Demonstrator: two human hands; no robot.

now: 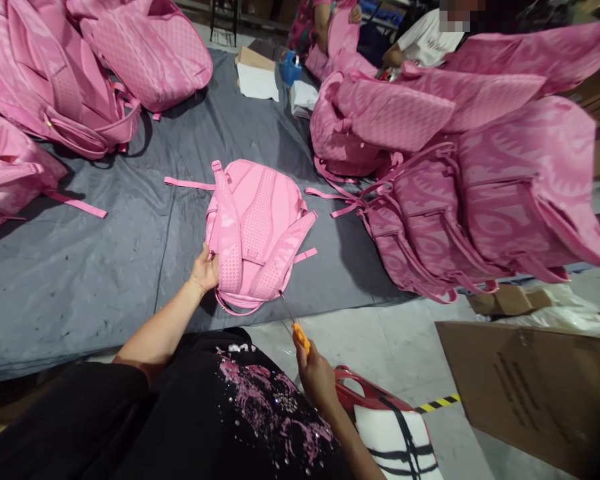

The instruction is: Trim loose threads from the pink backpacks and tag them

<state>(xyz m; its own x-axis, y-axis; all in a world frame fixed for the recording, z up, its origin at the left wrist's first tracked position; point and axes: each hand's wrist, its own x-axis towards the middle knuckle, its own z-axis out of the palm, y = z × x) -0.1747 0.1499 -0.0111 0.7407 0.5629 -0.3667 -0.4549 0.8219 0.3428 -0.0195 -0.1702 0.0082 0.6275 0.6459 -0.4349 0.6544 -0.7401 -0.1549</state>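
Observation:
A pink backpack [260,220] lies on the grey-covered table with its padded back panel and shoulder straps facing up. My left hand [205,270] grips its lower left side, the fingers partly hidden behind the bag. In front of the backpack's bottom right edge, my right hand [313,370] is closed around orange-handled scissors [301,337]. Their thin metal blades look spread, and one tip reaches the bag's lower edge near the right shoulder strap. Loose strap ends stick out on both sides of the bag.
More pink backpacks [525,173] stand along the table's right side, and others [145,53] at the left. Papers [257,81] and a blue container [291,68] lie at the back, near two people. A red chair [375,390] and a cardboard sheet [525,387] are at right.

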